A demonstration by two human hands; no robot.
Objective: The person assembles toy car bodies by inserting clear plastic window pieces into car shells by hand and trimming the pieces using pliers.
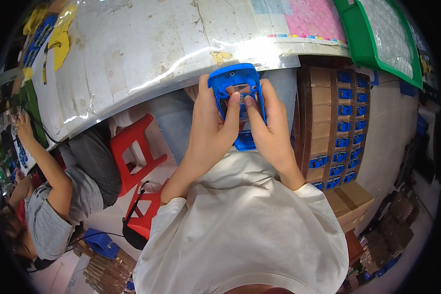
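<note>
The blue plastic housing (234,75) sits between the two hands, above the person's lap and in front of the white worktable (147,44); its broad end points toward the table, while its narrower end lies near the hem of the white shirt (245,206); whether it touches the table edge, I cannot tell.

The left hand (208,120) grips one long side and the right hand (273,117) the other; both thumbs reach inward and lie close together, their tips bearing on the middle of the housing, around what looks like a clear insert (240,88); the other fingers curl round the outer walls, mostly out of sight, so I cannot tell how hard they press.

The main risk, as I judge it, lies under the thumbs; uneven pressure could tilt the insert, and too much could crack it or scratch its surface, while bare skin could leave smudges. If the curled fingers squeeze too hard, the thin walls may flex and spoil the fit; if one hand slips, the housing could drop past the lap to the floor, since no surface plainly supports it.

To the right, a partitioned cardboard box (320,103) holds similar blue parts (344,110); a careless swing of the right elbow could knock them.
</note>
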